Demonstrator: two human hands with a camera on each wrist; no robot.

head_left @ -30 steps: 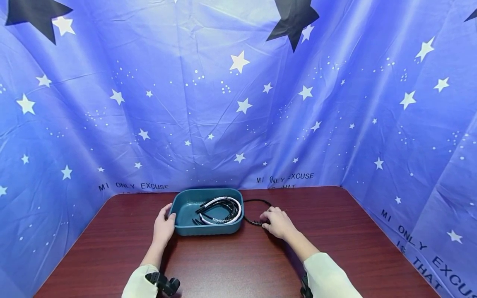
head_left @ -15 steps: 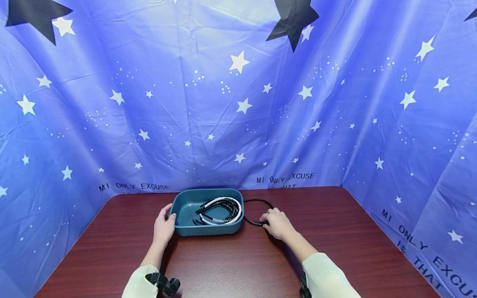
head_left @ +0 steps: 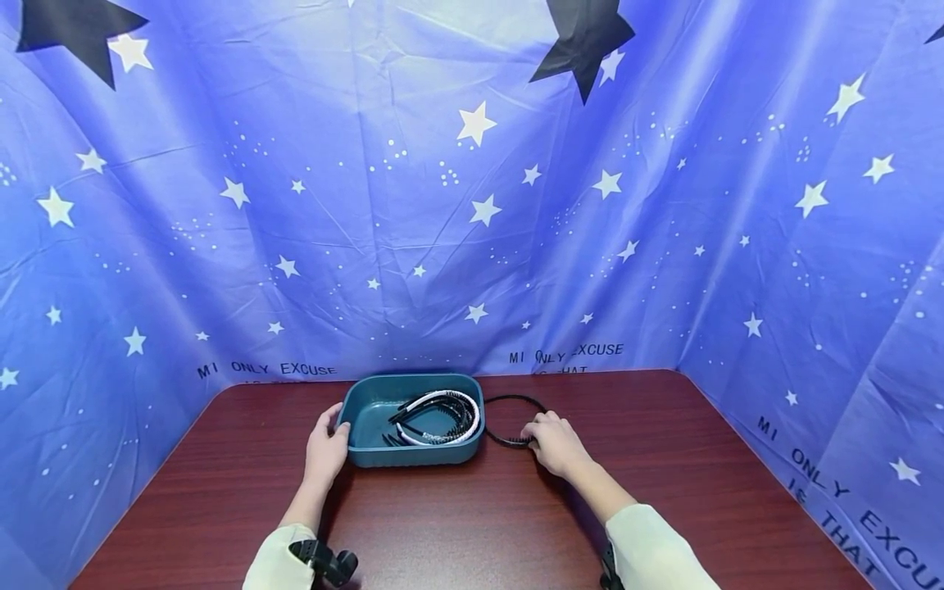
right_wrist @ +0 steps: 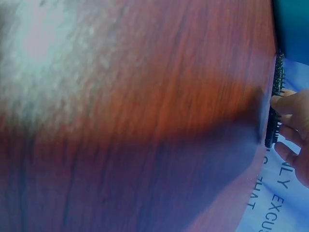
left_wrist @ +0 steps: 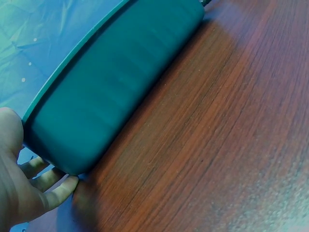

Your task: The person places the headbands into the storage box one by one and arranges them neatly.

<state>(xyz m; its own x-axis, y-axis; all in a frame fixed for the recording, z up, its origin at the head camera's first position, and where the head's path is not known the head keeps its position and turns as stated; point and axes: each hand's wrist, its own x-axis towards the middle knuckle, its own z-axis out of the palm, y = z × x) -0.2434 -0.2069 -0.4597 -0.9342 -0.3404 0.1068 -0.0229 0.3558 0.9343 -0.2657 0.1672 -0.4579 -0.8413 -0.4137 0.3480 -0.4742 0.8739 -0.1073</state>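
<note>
A teal plastic bin (head_left: pixel 413 456) stands on the table with several headbands in its right half. One of them is white (head_left: pixel 475 413); the others look black and toothed, and they overlap. My left hand (head_left: pixel 326 451) grips the bin's left end, thumb at the rim and fingers against the outer wall (left_wrist: pixel 96 106). Just right of the bin, a black toothed headband (head_left: pixel 509 443) lies on the table. The thumb and fingers of my right hand (head_left: pixel 558 444) pinch its right side. Teeth along this headband (right_wrist: pixel 278 72) show in the right wrist view.
The dark red wooden table (head_left: pixel 442 524) has rounded far corners. A blue star-patterned cloth (head_left: pixel 413 205) hangs close behind it and along both sides. Black wrist cameras (head_left: pixel 324 561) are strapped over the pale sleeves.
The head view has shifted very slightly. My right hand and the black headband are a touch further right; my left hand still holds the bin, which stays in place.
</note>
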